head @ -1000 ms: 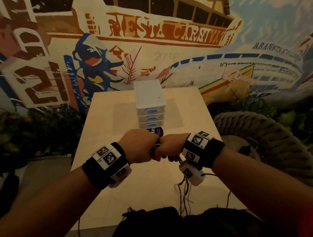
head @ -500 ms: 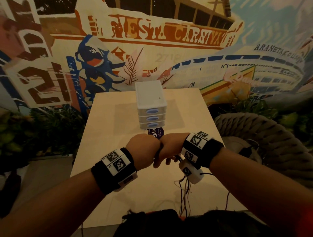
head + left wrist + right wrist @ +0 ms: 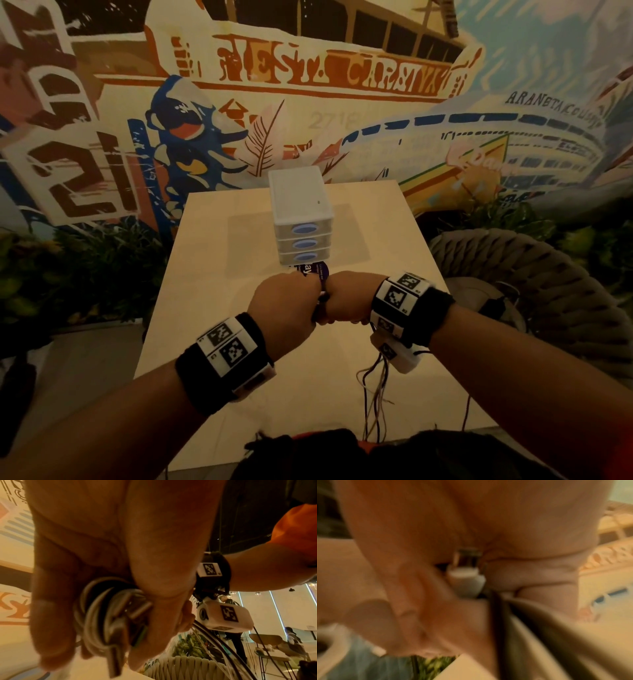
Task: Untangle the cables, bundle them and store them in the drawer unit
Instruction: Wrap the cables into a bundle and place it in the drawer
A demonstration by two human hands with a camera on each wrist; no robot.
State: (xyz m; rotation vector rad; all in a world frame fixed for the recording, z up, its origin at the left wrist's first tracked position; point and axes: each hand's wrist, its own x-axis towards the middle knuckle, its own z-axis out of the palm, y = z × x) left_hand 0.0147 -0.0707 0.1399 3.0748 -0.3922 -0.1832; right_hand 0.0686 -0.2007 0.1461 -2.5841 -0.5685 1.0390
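Both hands, left hand [image 3: 286,305] and right hand [image 3: 346,298], curl their fingers [image 3: 51,622] around coiled cables [image 3: 106,615] above the desk [image 3: 219,260]; a loosened grip could let the coil spring apart

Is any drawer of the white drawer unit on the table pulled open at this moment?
No, in the head view all three fronts of the drawer unit with blue handles sit flush and closed.

Both hands are meeting knuckle to knuckle. The left hand [image 3: 286,306] and right hand [image 3: 346,298] are curling their fingers [image 3: 51,622] tightly inward.
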